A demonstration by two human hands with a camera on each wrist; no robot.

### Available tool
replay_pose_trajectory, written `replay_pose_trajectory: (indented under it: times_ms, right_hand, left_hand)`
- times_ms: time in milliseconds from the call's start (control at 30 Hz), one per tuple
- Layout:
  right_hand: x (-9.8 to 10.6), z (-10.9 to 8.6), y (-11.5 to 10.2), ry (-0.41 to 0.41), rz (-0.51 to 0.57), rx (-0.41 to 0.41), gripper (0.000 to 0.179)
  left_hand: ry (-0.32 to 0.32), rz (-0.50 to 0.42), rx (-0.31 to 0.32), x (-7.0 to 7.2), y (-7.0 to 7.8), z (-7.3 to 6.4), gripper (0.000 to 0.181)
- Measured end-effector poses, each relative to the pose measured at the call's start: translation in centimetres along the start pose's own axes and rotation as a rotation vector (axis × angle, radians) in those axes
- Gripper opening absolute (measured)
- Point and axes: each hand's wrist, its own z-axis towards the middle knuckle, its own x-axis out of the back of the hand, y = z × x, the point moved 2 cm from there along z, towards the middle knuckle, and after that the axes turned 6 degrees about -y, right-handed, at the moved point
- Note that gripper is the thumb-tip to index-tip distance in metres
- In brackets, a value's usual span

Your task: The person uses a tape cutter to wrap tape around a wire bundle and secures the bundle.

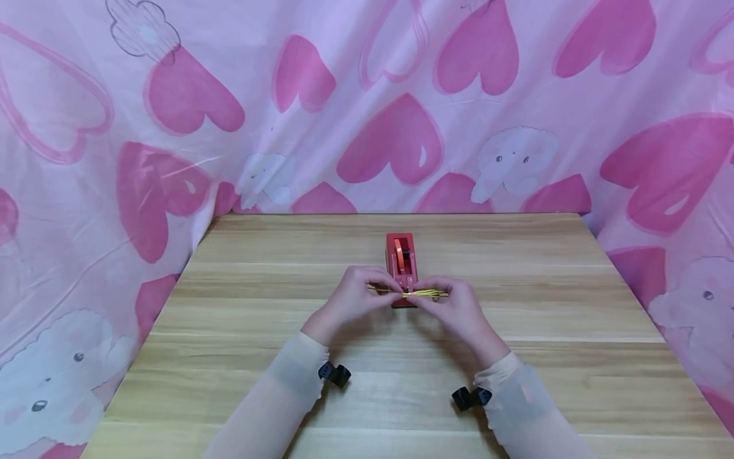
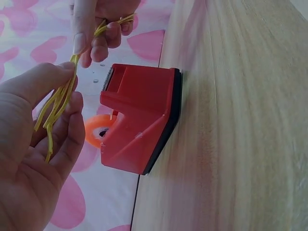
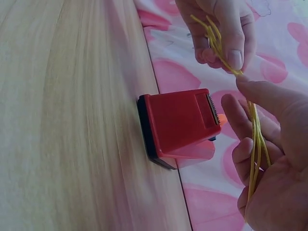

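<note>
A thin bundle of yellow strings (image 1: 425, 293) stretches between my two hands, just in front of a red tape dispenser (image 1: 392, 252). Thumb and fingers of my left hand (image 1: 354, 299) pinch it near its middle; loose ends hang over the palm in the left wrist view. My right hand (image 1: 459, 309) pinches the same bundle close beside the left fingertips. Longer strands (image 3: 255, 144) run down across the right palm. Both hands are raised off the tabletop. Whether tape is on the strings cannot be told.
The dispenser stands on a wood-grain table (image 1: 258, 331), holding an orange roll (image 2: 96, 129) and bearing a serrated cutter (image 2: 107, 79) at its front. A pink cloth with hearts (image 1: 390, 140) hangs behind the table and along its sides.
</note>
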Motion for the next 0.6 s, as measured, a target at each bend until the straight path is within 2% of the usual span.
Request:
replay_pose_trajectory:
  times_ms: [133,333,600]
  right_hand:
    - [0.28,-0.05,-0.01,0.015,0.016,0.028,0.028]
    - [0.71,-0.23,-0.04,0.001,0.069,0.12,0.033]
    - [0.83,-0.1,0.22,-0.005,-0.02,0.268,0.02]
  left_hand:
    - [-0.008,-0.006,-0.01,-0.05,-0.01,0.15,0.008]
    - [-0.018,-0.01,-0.023,-0.07,-0.12,0.22,0.007]
    - [-0.035,-0.022,-0.016,-0.14,-0.28,0.09,0.011]
